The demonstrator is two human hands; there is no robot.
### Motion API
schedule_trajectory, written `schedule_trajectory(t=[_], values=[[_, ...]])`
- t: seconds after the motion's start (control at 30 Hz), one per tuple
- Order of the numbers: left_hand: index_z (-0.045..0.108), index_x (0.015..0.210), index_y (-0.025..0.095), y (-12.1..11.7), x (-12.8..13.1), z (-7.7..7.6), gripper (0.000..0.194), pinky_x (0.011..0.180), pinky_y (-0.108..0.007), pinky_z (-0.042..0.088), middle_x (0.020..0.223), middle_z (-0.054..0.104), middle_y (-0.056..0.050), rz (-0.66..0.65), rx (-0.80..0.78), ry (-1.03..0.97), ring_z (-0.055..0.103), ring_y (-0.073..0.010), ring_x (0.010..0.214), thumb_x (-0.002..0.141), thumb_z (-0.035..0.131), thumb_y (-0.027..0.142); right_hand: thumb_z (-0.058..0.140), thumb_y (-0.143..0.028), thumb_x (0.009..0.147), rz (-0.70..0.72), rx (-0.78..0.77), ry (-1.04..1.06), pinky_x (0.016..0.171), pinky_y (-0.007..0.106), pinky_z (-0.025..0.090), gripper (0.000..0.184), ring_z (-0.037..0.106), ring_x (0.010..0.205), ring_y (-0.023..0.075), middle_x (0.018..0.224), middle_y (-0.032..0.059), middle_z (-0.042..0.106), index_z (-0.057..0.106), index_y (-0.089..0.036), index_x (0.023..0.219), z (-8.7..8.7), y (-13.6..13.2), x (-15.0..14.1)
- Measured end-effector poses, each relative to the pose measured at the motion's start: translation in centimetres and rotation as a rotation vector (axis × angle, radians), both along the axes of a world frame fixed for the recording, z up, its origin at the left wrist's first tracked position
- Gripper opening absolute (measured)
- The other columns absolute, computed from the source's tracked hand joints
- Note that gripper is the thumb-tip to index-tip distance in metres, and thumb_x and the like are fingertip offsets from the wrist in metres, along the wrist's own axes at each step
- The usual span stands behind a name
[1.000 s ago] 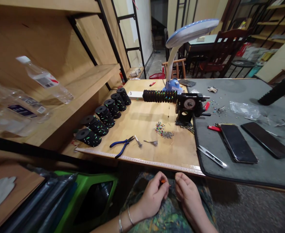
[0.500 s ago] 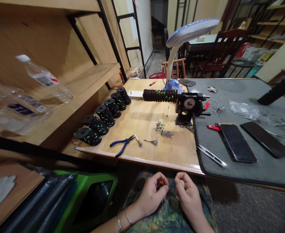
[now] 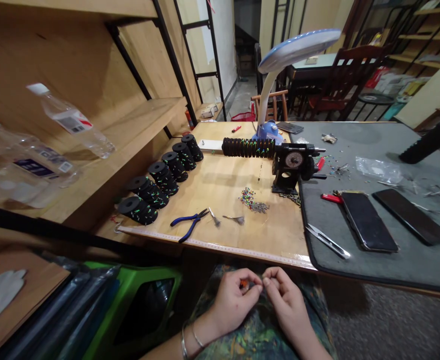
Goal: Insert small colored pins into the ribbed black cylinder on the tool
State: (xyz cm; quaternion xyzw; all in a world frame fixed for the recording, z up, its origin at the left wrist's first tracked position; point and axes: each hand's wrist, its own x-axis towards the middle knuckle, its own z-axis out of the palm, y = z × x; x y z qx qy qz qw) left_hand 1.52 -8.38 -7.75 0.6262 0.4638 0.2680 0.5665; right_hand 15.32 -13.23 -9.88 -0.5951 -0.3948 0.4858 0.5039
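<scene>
Left hand (image 3: pixel 236 299) curled round orange bit (image 3: pixel 244 284); right hand (image 3: pixel 286 297) pinched, hold unclear; pliers (image 3: pixel 196 218), snips (image 3: pixel 328 241), spools (image 3: pixel 162 176), lamp (image 3: pixel 298 50) beyond.

orange piece (image 3: pixel 244 284), blue-handled pliers (image 3: pixel 192 221), grey mat (image 3: pixel 327 214)

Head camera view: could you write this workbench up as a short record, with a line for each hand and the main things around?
Left hand: curled around a small orange item
Right hand: thumb and forefinger pinched near the left's fingertips; anything between them is too small to tell
Wooden tabletop: blue-handled pliers, loose coloured beads
Left side: six black spools in a row
Grey mat: thread snips left of two smartphones
</scene>
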Motion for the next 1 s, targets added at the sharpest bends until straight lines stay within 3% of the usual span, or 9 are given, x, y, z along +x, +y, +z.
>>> schedule_trajectory(t=[0.1, 0.23, 0.4, 0.53, 0.73, 0.9, 1.0], values=[[0.068, 0.078, 0.014, 0.4, -0.5, 0.2, 0.011, 0.052, -0.022, 0.033, 0.062, 0.059, 0.0, 0.009, 0.04, 0.006, 0.045, -0.0113, 0.055, 0.08, 0.06, 0.022, 0.056, -0.043, 0.086, 0.098, 0.007, -0.105, 0.05, 0.023, 0.027, 0.026, 0.035, 0.052, 0.0115, 0.057, -0.0068, 0.04, 0.062, -0.018, 0.083, 0.0, -0.1, 0.4], [0.063, 0.084, 0.016, 1.0, -1.2, 0.4, 0.011, 0.057, -0.022, 0.039, 0.073, 0.062, -0.002, 0.047, 0.093, -0.013, 0.053, -0.0132, 0.063, 0.085, 0.057, 0.025, 0.055, -0.033, 0.086, 0.187, 0.059, -0.269, 0.05, 0.024, 0.026, 0.023, 0.033, 0.05, 0.0111, 0.053, -0.0075, 0.035, 0.058, -0.02, 0.068, 0.1, -0.2, 0.7], [0.063, 0.084, 0.016, 1.8, -1.1, 0.6, 0.019, 0.057, -0.022, 0.042, 0.071, 0.06, -0.001, 0.061, 0.099, -0.1, 0.054, -0.0122, 0.059, 0.089, 0.056, 0.033, 0.055, -0.025, 0.086, 0.164, 0.175, -0.415, 0.05, 0.024, 0.031, 0.015, 0.042, 0.051, 0.0125, 0.058, -0.0047, 0.046, 0.055, -0.021, 0.072, 0.5, -0.1, 1.0], [0.064, 0.085, 0.014, 2.5, -0.6, 0.7, 0.023, 0.053, -0.022, 0.041, 0.069, 0.062, -0.002, 0.142, 0.0, -0.235, 0.052, -0.0104, 0.053, 0.086, 0.061, 0.038, 0.051, -0.021, 0.087, 0.173, 0.255, -0.512, 0.053, 0.023, 0.036, 0.014, 0.047, 0.054, 0.0136, 0.063, -0.003, 0.051, 0.052, -0.023, 0.073, 0.6, -0.2, 1.1], [0.063, 0.081, 0.013, 3.4, -0.3, 0.5, 0.033, 0.046, -0.018, 0.03, 0.059, 0.057, 0.003, 0.248, -0.219, -0.424, 0.041, -0.0053, 0.046, 0.077, 0.072, 0.044, 0.049, -0.021, 0.088, 0.161, 0.272, -0.508, 0.052, 0.023, 0.035, 0.015, 0.046, 0.053, 0.0136, 0.062, -0.0035, 0.049, 0.048, -0.023, 0.073, 0.6, -0.2, 1.3], [0.063, 0.081, 0.012, 5.0, -1.6, 0.8, 0.036, 0.048, -0.017, 0.028, 0.059, 0.054, 0.005, 0.412, -0.189, -0.493, 0.04, -0.0045, 0.049, 0.074, 0.076, 0.045, 0.048, -0.024, 0.089, 0.121, 0.26, -0.489, 0.051, 0.023, 0.034, 0.017, 0.043, 0.053, 0.013, 0.061, -0.0044, 0.045, 0.046, -0.023, 0.071, 0.8, -0.1, 1.8], [0.064, 0.082, 0.012, 5.6, -2.9, 0.8, 0.039, 0.049, -0.017, 0.029, 0.06, 0.054, 0.004, 0.432, -0.178, -0.456, 0.041, -0.0052, 0.052, 0.071, 0.078, 0.046, 0.047, -0.029, 0.09, 0.072, 0.235, -0.433, 0.052, 0.023, 0.034, 0.02, 0.043, 0.054, 0.0133, 0.062, -0.0042, 0.045, 0.046, -0.023, 0.071, 0.9, -0.1, 2.1]])
